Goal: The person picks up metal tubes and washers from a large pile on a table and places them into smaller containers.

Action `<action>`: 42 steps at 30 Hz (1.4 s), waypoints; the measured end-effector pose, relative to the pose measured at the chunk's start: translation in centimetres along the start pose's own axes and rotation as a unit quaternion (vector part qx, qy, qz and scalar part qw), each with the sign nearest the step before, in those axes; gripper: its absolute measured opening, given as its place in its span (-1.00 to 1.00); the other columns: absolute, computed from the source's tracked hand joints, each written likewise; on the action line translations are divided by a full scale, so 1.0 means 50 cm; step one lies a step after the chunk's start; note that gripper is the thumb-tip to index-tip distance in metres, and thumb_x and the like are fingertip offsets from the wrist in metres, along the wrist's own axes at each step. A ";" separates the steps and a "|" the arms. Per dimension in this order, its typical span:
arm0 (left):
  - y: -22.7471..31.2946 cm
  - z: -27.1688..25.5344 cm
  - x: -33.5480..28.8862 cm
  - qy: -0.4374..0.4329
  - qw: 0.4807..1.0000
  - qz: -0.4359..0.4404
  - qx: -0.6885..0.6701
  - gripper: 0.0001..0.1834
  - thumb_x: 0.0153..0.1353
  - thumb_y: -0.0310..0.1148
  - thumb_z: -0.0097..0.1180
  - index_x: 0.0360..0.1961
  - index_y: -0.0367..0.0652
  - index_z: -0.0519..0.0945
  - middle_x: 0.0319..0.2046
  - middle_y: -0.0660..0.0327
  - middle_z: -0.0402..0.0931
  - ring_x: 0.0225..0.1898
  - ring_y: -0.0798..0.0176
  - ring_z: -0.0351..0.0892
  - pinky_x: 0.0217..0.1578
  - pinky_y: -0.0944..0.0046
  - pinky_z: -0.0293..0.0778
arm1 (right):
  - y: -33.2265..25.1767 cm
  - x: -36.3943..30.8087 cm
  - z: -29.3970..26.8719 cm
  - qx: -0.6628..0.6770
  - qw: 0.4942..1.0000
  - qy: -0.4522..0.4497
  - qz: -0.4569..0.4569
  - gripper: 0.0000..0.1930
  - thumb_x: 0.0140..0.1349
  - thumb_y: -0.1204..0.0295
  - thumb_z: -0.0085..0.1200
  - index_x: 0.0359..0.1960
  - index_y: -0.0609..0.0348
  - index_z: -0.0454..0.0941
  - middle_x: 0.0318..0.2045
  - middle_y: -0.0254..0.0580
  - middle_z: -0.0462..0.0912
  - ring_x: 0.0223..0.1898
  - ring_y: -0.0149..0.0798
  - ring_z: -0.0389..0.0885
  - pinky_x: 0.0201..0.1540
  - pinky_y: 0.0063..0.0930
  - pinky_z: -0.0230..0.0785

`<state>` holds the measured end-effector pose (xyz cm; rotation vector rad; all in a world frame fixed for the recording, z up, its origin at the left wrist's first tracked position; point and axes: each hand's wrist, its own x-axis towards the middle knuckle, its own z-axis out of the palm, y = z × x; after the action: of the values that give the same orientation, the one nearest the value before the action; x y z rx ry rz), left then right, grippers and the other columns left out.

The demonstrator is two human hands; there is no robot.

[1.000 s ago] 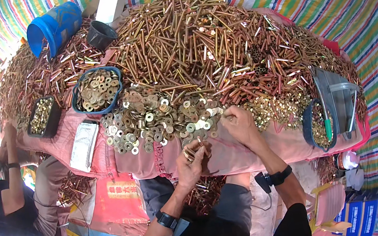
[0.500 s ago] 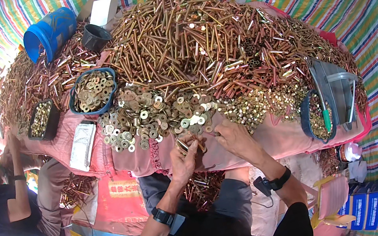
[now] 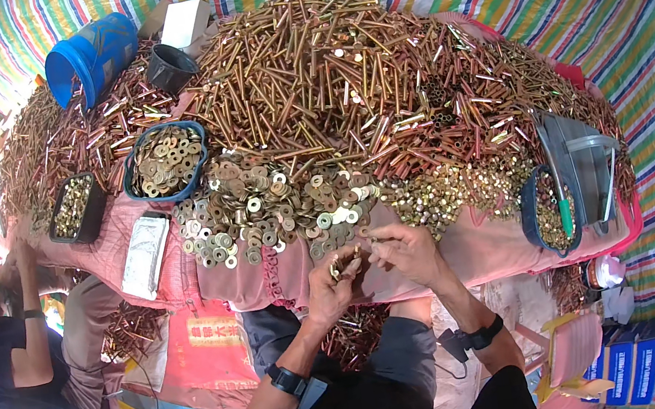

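Observation:
My left hand (image 3: pixel 331 289) is closed around brass-coloured bolts (image 3: pixel 336 271), whose ends show between thumb and fingers. Close beside it, fingertips nearly meeting, my right hand (image 3: pixel 407 252) is in a pinch; whatever it grips is too small to make out. Both hands are above the front edge of the pink cloth (image 3: pixel 473 245). Just beyond them lies a heap of flat washers (image 3: pixel 259 207). Small yellowish nuts (image 3: pixel 451 194) are spread to the right of the washers. Behind rises a large mound of copper-coloured bolts (image 3: pixel 298 79).
Around the heaps stand a blue tub of washers (image 3: pixel 197 183), a black tray of nuts (image 3: pixel 85 228), another nut tub (image 3: pixel 529 205), a grey scoop-like container (image 3: pixel 571 133) and a tipped blue bucket (image 3: pixel 116 53). A co-worker (image 3: pixel 13 344) sits at the left.
My right hand has shifted slightly left and down, and my left hand slightly right and down, so they are now nearly together. The copper-coloured piece hanging from the left fingers no longer shows.

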<state>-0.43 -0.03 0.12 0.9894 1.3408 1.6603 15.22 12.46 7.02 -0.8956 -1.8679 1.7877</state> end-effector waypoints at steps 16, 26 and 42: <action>-0.002 -0.003 0.003 -0.003 1.000 0.004 0.011 -0.78 0.42 -0.60 0.15 0.05 -0.34 0.65 -0.26 0.17 0.65 -0.23 0.34 0.59 -0.13 0.32 0.53 | 0.004 -0.002 0.059 0.089 0.991 0.082 -0.060 -0.70 0.42 0.63 0.19 0.16 0.33 0.66 0.03 -0.15 0.76 0.01 -0.39 0.71 0.07 -0.53 0.56; -0.012 -0.012 -0.001 -0.015 0.998 0.031 0.047 -0.77 0.51 -0.48 0.18 0.11 -0.33 0.64 -0.23 0.31 0.67 -0.20 0.48 0.56 -0.12 0.37 0.55 | -0.035 0.003 0.054 -0.193 0.943 0.053 -0.265 -0.79 0.42 0.63 0.20 0.05 0.32 0.70 -0.06 -0.16 0.79 0.01 -0.38 0.73 0.08 -0.47 0.59; -0.002 -0.005 -0.003 -0.012 0.999 -0.019 -0.025 -0.77 0.46 -0.52 0.17 0.09 -0.27 0.66 -0.28 0.12 0.69 -0.25 0.34 0.64 -0.18 0.29 0.57 | -0.025 0.011 0.042 -0.045 0.974 0.015 -0.221 -0.89 0.37 0.71 0.21 -0.12 0.38 0.70 -0.01 -0.02 0.78 0.05 -0.24 0.75 0.13 -0.42 0.61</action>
<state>-0.59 -0.23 -0.05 0.9456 1.2894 1.6404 13.17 11.34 7.98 -0.4797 -1.9536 1.4207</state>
